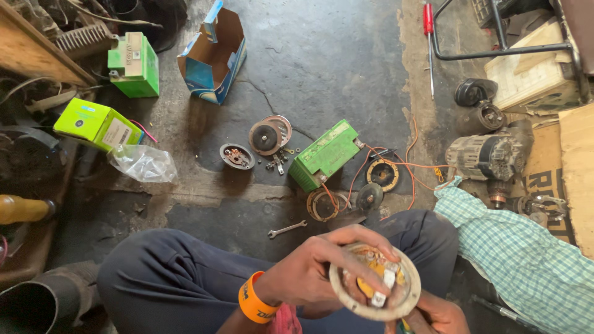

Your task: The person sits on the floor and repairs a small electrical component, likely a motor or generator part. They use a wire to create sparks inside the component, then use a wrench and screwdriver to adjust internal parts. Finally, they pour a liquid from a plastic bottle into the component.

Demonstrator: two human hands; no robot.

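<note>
Disc: while it sits above the lap, the round plate (375, 282) lies between both hands.
Left hand (315, 266): fingers (365, 238) curled over its top rim, gripping.
Right hand (442, 312): fingers wrapped underneath, supporting.
Floor (322, 55): green battery (325, 154) well apart.

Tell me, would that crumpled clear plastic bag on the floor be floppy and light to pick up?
Probably yes. The clear plastic bag lies wrinkled and slumped, so it likely sags when lifted. It looks thin and nearly empty, so likely very light. A push would probably just crumple or slide it on the concrete floor.

Head camera, looking steeply down, close over lap, floor (322, 68) beyond.
</note>
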